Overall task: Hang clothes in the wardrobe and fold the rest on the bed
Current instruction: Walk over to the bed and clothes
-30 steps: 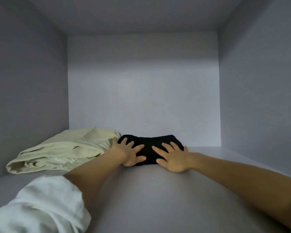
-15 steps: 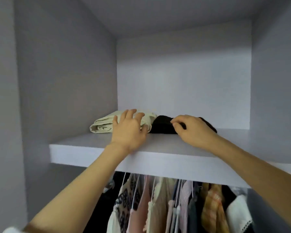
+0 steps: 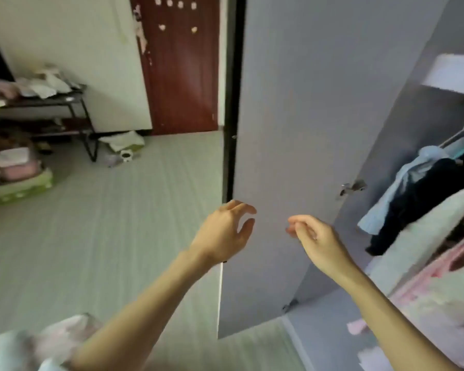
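Both hands free, nothing carried. Left hand (image 3: 225, 231) hangs in front of the open wardrobe door (image 3: 292, 156), fingers loosely curled round air, just by the door's free edge; whether it touches the panel I cannot tell. Right hand (image 3: 315, 236) is beside it, fingers curled loosely, also empty.

Task items: hung clothes (image 3: 423, 188) show at the right inside the wardrobe, a pale blue garment over a dark one, with pink fabric lower down. A blurred pale heap (image 3: 38, 344) sits at the lower left corner; I cannot tell if it is clothing or bedding.

My read: I am between items, turned from the wardrobe toward the room, so the step in hand is fetching the next garment.

Next move calls for finding the remaining pile, choosing one piece, and deciding hanger or fold. The door stands open in the way; keep both arms clear of its edge when turning.

Background: brown room door (image 3: 182, 70), metal rack (image 3: 51, 103) with clutter.
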Demonstrator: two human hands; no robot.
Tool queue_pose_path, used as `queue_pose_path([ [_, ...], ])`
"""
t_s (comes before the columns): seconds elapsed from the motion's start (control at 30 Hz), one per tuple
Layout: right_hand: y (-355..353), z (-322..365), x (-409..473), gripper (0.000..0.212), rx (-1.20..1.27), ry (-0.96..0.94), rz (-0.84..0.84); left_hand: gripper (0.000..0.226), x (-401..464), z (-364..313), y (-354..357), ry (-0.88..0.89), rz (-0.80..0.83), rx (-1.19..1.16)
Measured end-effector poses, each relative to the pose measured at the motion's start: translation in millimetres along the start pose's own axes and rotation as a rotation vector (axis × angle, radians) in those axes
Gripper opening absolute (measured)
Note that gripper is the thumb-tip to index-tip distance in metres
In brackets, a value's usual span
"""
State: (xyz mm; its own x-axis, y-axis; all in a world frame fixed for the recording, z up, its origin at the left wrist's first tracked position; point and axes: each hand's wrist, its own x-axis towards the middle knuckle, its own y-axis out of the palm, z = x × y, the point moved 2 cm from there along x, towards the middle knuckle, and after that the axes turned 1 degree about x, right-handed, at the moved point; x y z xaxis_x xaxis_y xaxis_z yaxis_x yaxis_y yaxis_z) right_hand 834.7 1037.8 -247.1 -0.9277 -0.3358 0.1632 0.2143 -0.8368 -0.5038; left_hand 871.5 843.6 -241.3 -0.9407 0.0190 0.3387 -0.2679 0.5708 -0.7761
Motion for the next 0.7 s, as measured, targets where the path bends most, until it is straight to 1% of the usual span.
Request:
queue_pose_path([
  [0.07,80.7,12.0,5.5,0.026,-0.008,-0.008,0.251,0.028,-52.9,61.8,-28.1,-0.235,-0.015,0.037],
  [0.13,134.5,22.5,10.3,0.023,-0.022,-0.017,0.390,0.031,-83.9,105.5,-46.8,-0.382,-0.056,0.090],
  [0.2,206.7,30.3,21.5,0.020,-0.026,-0.048,0.571,0.033,-122.6,153.4,-70.2,-0.559,-0.094,0.125],
  [0.23,226.8,32.3,25.5,0.019,-0.053,-0.059,0.620,0.033,-131.6,166.3,-74.9,-0.613,-0.095,0.128],
  [0.27,266.7,39.8,37.4,0.019,-0.055,-0.076,0.708,0.034,-148.4,189.7,-90.5,-0.694,-0.123,0.155],
  [0.3,286.2,41.9,45.1,0.020,-0.067,-0.070,0.744,0.034,-155.0,201.6,-95.3,-0.738,-0.130,0.161],
  [0.37,349.8,59.9,70.4,0.020,-0.069,-0.100,0.849,0.035,-174.5,244.6,-116.9,-0.872,-0.170,0.188],
  [0.4,357.1,61.0,74.6,0.019,-0.077,-0.114,0.850,0.037,-176.6,248.0,-117.7,-0.896,-0.173,0.188],
  [0.43,398.5,73.7,93.3,0.019,-0.084,-0.140,0.915,0.040,-185.4,277.9,-131.2,-0.971,-0.200,0.205],
  [0.47,406.5,74.7,97.7,0.019,-0.099,-0.153,0.921,0.043,-187.7,281.6,-131.8,-0.995,-0.191,0.209],
  [0.53,457.2,88.0,125.4,0.019,-0.097,-0.195,0.996,0.048,-190.8,317.4,-147.2,-1.078,-0.219,0.211],
  [0.6,508.3,103.3,159.9,0.021,-0.114,-0.254,1.071,0.050,-184.9,358.8,-165.4,-1.148,-0.276,0.215],
  [0.7,557.8,120.0,201.8,0.026,-0.176,-0.303,1.145,0.049,-168.2,400.6,-192.4,-1.251,-0.336,0.223],
])
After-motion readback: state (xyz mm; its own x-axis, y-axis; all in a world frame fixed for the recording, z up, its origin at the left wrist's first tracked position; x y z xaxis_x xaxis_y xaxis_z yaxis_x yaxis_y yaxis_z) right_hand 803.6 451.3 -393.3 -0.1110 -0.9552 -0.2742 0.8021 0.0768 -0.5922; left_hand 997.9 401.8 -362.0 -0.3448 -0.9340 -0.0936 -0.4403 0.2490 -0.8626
